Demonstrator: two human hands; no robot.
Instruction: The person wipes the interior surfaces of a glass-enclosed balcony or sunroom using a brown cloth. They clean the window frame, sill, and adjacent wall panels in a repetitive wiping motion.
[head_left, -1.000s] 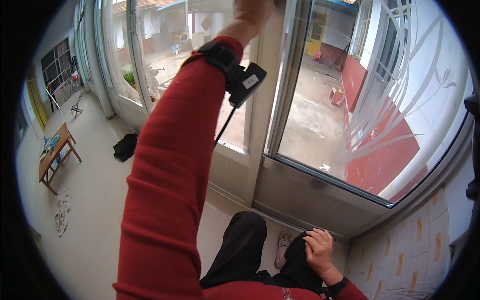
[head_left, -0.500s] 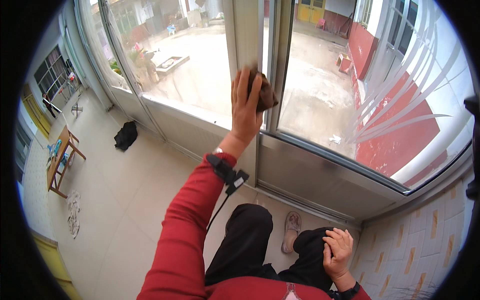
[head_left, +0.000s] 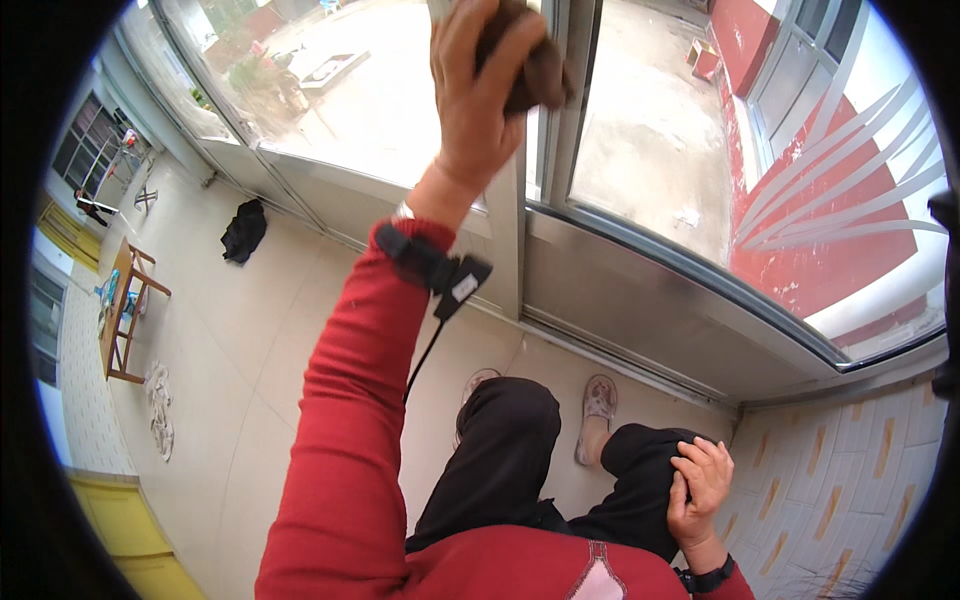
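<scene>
Head | left hand (head_left: 470, 115) clamps cloth (head_left: 541, 78) by frame edge (head_left: 564, 160) | right hand (head_left: 702, 485) unclenched | floor (head_left: 225, 330) leftward

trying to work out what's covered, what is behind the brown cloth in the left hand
Behind the brown cloth, a metal upright shows below, with glass panes on either side. The patch directly behind the cloth and left hand is covered, so cannot be seen.

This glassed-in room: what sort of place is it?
Probably a home's enclosed porch or hallway: a metal-framed glass partition overlooks a courtyard, and a wooden table stands on the pale floor.
</scene>
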